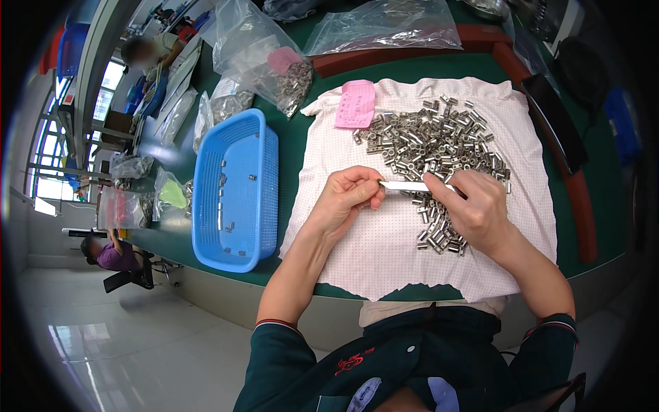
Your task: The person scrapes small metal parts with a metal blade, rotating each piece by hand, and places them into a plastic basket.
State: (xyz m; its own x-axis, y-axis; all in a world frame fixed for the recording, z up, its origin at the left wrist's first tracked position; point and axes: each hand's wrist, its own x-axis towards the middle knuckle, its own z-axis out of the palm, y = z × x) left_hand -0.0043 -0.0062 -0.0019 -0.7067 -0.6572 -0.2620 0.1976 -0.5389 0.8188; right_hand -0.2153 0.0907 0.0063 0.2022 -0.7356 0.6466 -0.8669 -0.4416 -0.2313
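My left hand is closed in a pinch on a small metal part, mostly hidden by the fingertips. In my right hand is a knife with a flat, pale blade and a slanted tip, the thumb lying along it. Its tip meets the left fingertips, at the small part. Just beyond and beside my right hand, a heap of short, shiny metal sleeves lies on a white dotted cloth. Some sleeves spread below the blade.
Left of the cloth stands a blue plastic basket with several sleeves inside. A pink slip lies by the heap. Farther back are clear bags of parts. A brown wooden rail and a black phone are at right. Other people sit far left.
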